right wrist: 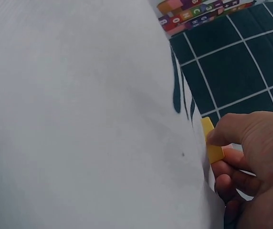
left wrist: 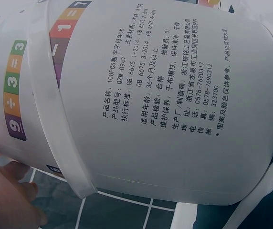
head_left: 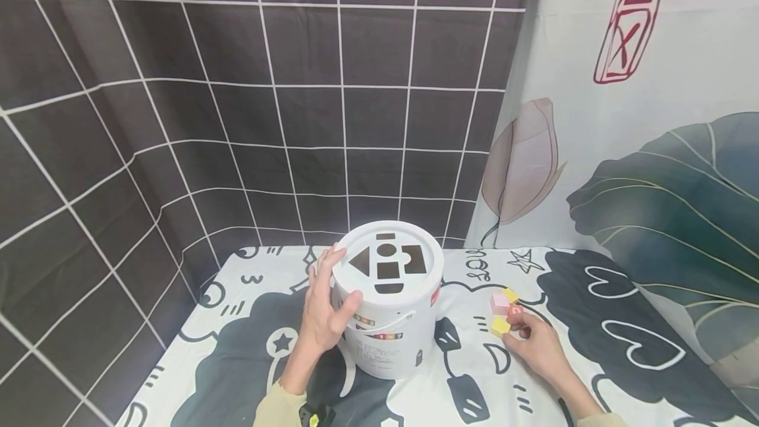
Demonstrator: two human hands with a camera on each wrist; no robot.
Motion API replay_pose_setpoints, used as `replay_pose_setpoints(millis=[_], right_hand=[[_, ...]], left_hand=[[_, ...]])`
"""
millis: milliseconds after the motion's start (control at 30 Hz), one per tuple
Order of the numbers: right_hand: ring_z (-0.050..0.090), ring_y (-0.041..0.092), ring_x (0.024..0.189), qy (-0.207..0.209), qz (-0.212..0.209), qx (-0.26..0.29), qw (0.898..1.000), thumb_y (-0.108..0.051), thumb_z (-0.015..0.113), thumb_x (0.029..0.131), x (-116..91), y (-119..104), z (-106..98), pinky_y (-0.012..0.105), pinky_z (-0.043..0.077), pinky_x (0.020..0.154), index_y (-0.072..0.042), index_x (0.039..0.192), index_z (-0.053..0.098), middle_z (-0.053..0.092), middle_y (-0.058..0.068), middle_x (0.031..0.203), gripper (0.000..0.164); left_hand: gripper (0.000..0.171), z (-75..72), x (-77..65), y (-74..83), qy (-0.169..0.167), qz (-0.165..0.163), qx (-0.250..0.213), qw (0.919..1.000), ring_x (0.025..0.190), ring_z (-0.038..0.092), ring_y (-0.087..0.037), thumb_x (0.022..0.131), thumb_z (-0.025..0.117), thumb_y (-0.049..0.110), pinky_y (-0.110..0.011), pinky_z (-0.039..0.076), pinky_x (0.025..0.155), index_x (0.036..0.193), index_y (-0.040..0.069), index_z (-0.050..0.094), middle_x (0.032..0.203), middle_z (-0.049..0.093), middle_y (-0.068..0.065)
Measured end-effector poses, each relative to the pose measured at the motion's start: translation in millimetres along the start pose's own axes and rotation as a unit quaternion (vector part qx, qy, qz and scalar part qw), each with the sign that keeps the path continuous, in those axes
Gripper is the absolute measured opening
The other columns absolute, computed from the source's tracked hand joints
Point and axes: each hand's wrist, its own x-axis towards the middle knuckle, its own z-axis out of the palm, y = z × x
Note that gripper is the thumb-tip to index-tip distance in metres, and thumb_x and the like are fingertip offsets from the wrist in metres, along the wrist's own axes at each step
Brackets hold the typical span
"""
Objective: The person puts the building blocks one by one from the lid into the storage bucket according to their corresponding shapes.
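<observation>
A white lidded bucket (head_left: pixel 385 321) with shaped holes in its lid (head_left: pixel 354 281) stands in the middle of the table. My left hand (head_left: pixel 323 308) rests on the bucket's left side, fingers fairly straight at the lid rim and thumb on the front. In the left wrist view the bucket (left wrist: pixel 184 157) shows printed text and part of that hand (left wrist: pixel 12 195). To the right, my right hand (head_left: pixel 538 348) pinches a yellow block (right wrist: pixel 212 140) between thumb and finger. Around its fingertips are a red block (head_left: pixel 514 312), a pink block (head_left: pixel 500 304) and another yellow block (head_left: pixel 510 295).
A white-and-dark patterned cloth (head_left: pixel 237 361) covers the table. Dark gridded fabric (head_left: pixel 296 117) hangs behind and to the left, a leaf-printed curtain (head_left: pixel 652 117) on the right. The bucket's white handle (left wrist: pixel 60 109) hangs across its front.
</observation>
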Motion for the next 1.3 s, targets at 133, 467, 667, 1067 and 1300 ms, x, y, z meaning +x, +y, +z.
replay_pose_setpoints(millis=[133, 467, 667, 1067, 1300], right_hand=[[0.056, 0.023, 0.083, -0.002, -0.001, 0.006, 1.000, -0.010, 0.078, 0.077, -1, -2, -2, 0.038, 0.048, 0.073, 0.008, 0.107, 0.065, 0.066, 0.008, 0.092, 0.037], [0.059, 0.026, 0.088, 0.008, 0.000, 0.039, 0.999, -0.008, 0.076, 0.077, -2, -9, -9, 0.037, 0.051, 0.075, 0.006, 0.114, 0.066, 0.068, 0.012, 0.099, 0.040], [0.062, 0.025, 0.088, 0.015, -0.029, 0.051, 0.998, -0.005, 0.075, 0.078, 0, -21, -19, 0.034, 0.049, 0.074, 0.003, 0.108, 0.068, 0.069, 0.009, 0.094, 0.033], [0.061, 0.029, 0.084, 0.041, -0.121, 0.070, 0.989, -0.001, 0.075, 0.080, 14, -63, -44, 0.025, 0.052, 0.058, 0.002, 0.107, 0.067, 0.066, 0.013, 0.096, 0.029], [0.061, 0.025, 0.075, 0.035, -0.138, 0.070, 0.987, -0.002, 0.075, 0.081, 21, -84, -54, 0.027, 0.049, 0.054, -0.001, 0.108, 0.067, 0.066, 0.015, 0.099, 0.028]], left_hand=[[0.070, 0.2, -0.2, 0.4, -0.001, -0.001, 0.000, 1.0000, 0.145, 0.028, -0.040, 0.085, 0.059, 0.041, -0.069, 0.009, 0.113, 0.144, 0.007, 0.046, 0.154, 0.040, -0.019], [0.070, 0.0, -0.5, 0.3, 0.002, 0.003, 0.005, 1.0000, 0.143, 0.030, -0.042, 0.085, 0.059, 0.041, -0.071, 0.010, 0.112, 0.144, 0.006, 0.047, 0.153, 0.041, -0.019], [0.070, -0.7, -1.0, 1.4, -0.002, -0.003, 0.006, 1.0000, 0.144, 0.029, -0.042, 0.084, 0.059, 0.041, -0.070, 0.009, 0.113, 0.144, 0.007, 0.046, 0.153, 0.041, -0.019], [0.071, -1.3, 0.1, 1.7, -0.004, -0.003, 0.007, 1.0000, 0.144, 0.028, -0.044, 0.085, 0.059, 0.042, -0.070, 0.009, 0.113, 0.144, 0.007, 0.046, 0.153, 0.040, -0.020], [0.071, -0.8, 0.8, 2.0, -0.006, -0.005, 0.005, 1.0000, 0.144, 0.028, -0.043, 0.085, 0.058, 0.044, -0.069, 0.008, 0.114, 0.145, 0.007, 0.046, 0.154, 0.040, -0.019]])
